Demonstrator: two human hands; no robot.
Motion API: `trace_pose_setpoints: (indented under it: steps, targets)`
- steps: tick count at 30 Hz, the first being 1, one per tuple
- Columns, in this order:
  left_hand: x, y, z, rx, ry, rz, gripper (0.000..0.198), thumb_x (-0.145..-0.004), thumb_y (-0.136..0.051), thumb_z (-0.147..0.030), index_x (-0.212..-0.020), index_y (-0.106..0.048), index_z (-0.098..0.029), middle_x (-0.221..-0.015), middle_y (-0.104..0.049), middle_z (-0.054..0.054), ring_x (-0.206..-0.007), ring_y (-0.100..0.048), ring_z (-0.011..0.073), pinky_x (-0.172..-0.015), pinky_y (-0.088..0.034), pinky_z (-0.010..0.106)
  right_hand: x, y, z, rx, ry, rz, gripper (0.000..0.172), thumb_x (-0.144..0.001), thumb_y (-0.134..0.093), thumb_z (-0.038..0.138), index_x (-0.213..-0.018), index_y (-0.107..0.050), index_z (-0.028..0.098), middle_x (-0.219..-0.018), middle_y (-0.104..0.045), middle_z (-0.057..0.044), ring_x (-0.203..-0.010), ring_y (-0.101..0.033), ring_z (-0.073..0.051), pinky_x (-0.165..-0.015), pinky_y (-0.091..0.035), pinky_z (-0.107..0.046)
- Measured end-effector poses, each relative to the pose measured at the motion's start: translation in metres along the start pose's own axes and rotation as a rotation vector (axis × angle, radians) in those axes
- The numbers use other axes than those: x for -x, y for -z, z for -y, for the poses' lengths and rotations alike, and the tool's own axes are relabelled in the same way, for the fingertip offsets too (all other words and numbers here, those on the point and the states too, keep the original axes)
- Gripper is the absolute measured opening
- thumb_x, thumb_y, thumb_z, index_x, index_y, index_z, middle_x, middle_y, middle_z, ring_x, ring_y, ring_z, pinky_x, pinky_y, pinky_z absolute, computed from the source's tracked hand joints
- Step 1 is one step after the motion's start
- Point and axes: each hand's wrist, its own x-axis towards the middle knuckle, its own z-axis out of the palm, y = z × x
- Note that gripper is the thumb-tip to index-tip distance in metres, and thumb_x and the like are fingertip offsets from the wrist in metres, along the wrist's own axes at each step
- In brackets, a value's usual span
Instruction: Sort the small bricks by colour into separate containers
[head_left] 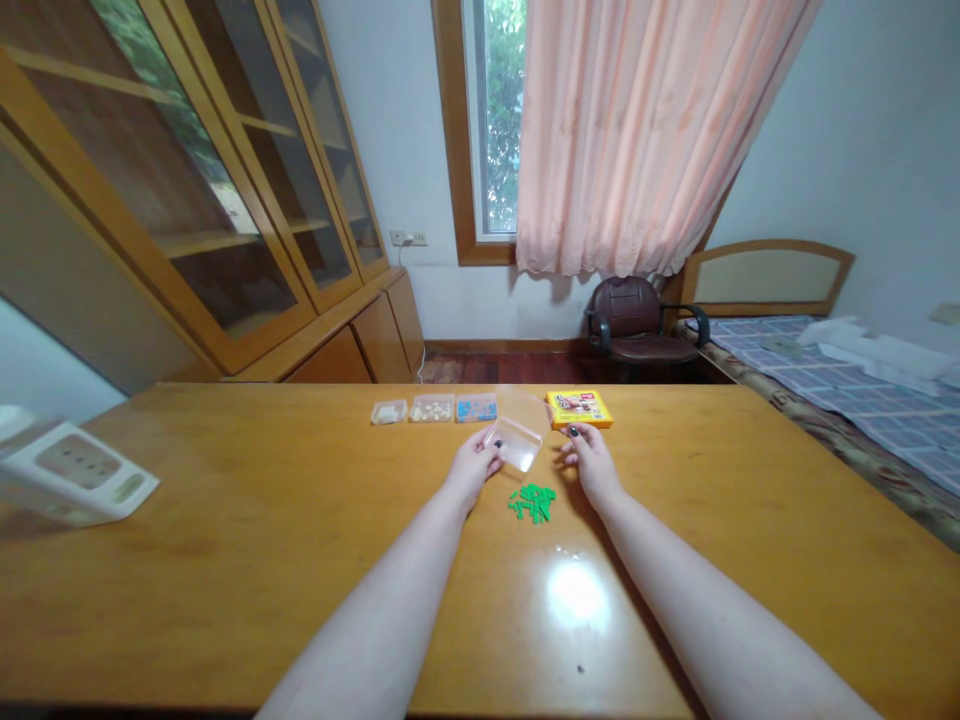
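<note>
My left hand (471,468) is closed on the edge of a clear plastic box (519,448), which is tilted, with its transparent lid raised behind it. Nothing can be made out inside the box. To the right of the box is my right hand (591,466), its fingers curved and apart, with nothing visible in them. Its fingertips are just in front of a yellow box (581,408) with printed pictures. Between my forearms a small heap of green pieces (534,502) lies on the wooden table (300,580).
Along the table's far side stand clear boxes: one with blue pieces (477,407), one with cream pieces (432,408) and a smaller one with whitish contents (389,412). A white appliance (79,470) is at the left. Beyond are a chair (634,320) and a bed (847,370).
</note>
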Motion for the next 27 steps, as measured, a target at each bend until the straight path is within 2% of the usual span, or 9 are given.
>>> trace_pose_setpoints:
  steps: [3,5,10,13,18,20,22,24,27]
  targets:
    - [-0.004,0.002,0.003,-0.040,-0.011,-0.061,0.044,-0.073,-0.064,-0.013,-0.116,-0.059,-0.020,-0.117,-0.062,0.008,-0.094,-0.063,0.0133,-0.081,-0.052,0.024,0.002,0.001,-0.003,0.138,0.002,0.120,0.034,-0.075,-0.054,0.051,-0.076,-0.061,0.018,-0.076,-0.065,-0.006,-0.062,-0.057,-0.015,-0.056,-0.046,-0.027]
    - [-0.004,0.002,0.005,-0.160,-0.066,-0.075,0.045,-0.073,-0.063,-0.014,-0.118,-0.057,-0.018,-0.114,-0.064,0.009,-0.091,-0.064,0.0141,-0.081,-0.052,0.026,0.005,0.000,-0.002,0.241,0.039,0.184,0.036,-0.077,-0.053,0.051,-0.076,-0.064,0.016,-0.076,-0.066,-0.008,-0.071,-0.059,-0.018,-0.067,-0.047,-0.031]
    - [0.003,0.001,0.001,-0.746,-0.311,-0.039,0.037,-0.074,-0.061,-0.020,-0.111,-0.062,-0.015,-0.097,-0.068,0.008,-0.085,-0.062,0.0184,-0.081,-0.049,0.031,0.010,-0.002,0.005,0.462,0.123,0.289,0.035,-0.081,-0.050,0.045,-0.085,-0.069,0.016,-0.089,-0.069,-0.009,-0.086,-0.060,-0.023,-0.081,-0.045,-0.037]
    - [0.008,0.003,-0.001,-1.037,-0.399,-0.065,0.032,-0.075,-0.060,-0.025,-0.105,-0.065,-0.014,-0.095,-0.064,0.010,-0.091,-0.058,0.0221,-0.084,-0.046,0.034,0.010,-0.003,0.009,0.489,0.118,0.300,0.033,-0.083,-0.050,0.043,-0.086,-0.069,0.017,-0.090,-0.070,-0.008,-0.087,-0.061,-0.023,-0.084,-0.044,-0.037]
    - [0.014,0.005,-0.002,-1.196,-0.460,-0.099,0.051,-0.074,-0.064,-0.032,-0.121,-0.056,-0.015,-0.107,-0.057,0.011,-0.101,-0.053,0.0235,-0.092,-0.041,0.036,0.010,-0.003,0.009,0.457,0.091,0.326,0.026,-0.080,-0.055,0.038,-0.089,-0.070,0.020,-0.095,-0.070,-0.007,-0.093,-0.062,-0.024,-0.090,-0.043,-0.041]
    - [0.016,0.003,-0.004,-1.240,-0.494,-0.072,0.038,-0.076,-0.063,-0.030,-0.112,-0.062,-0.020,-0.105,-0.058,0.009,-0.100,-0.052,0.0228,-0.093,-0.040,0.036,0.010,-0.004,0.008,0.445,0.086,0.322,0.023,-0.076,-0.058,0.033,-0.092,-0.070,0.020,-0.099,-0.070,-0.007,-0.097,-0.061,-0.024,-0.093,-0.042,-0.041]
    - [0.019,0.001,-0.008,-1.281,-0.510,-0.030,0.022,-0.078,-0.060,-0.029,-0.097,-0.068,-0.021,-0.099,-0.060,0.007,-0.096,-0.052,0.0222,-0.090,-0.040,0.035,0.010,-0.004,0.007,0.446,0.102,0.332,0.025,-0.074,-0.060,0.030,-0.094,-0.070,0.020,-0.102,-0.069,-0.007,-0.098,-0.060,-0.023,-0.093,-0.042,-0.040]
    - [0.021,0.000,-0.011,-1.322,-0.504,0.000,0.016,-0.080,-0.058,-0.028,-0.087,-0.070,-0.021,-0.093,-0.062,0.006,-0.092,-0.053,0.0215,-0.086,-0.041,0.034,0.009,-0.002,0.008,0.488,0.145,0.325,0.024,-0.074,-0.059,0.029,-0.093,-0.069,0.019,-0.100,-0.068,-0.008,-0.093,-0.061,-0.021,-0.088,-0.045,-0.037]
    - [0.021,-0.001,-0.013,-1.371,-0.507,0.024,0.016,-0.081,-0.057,-0.028,-0.083,-0.070,-0.020,-0.088,-0.063,0.006,-0.086,-0.053,0.0200,-0.081,-0.041,0.033,0.006,0.006,0.016,0.661,0.198,0.333,0.015,-0.075,-0.059,0.030,-0.076,-0.066,0.017,-0.074,-0.066,-0.005,-0.067,-0.057,-0.016,-0.066,-0.045,-0.029]
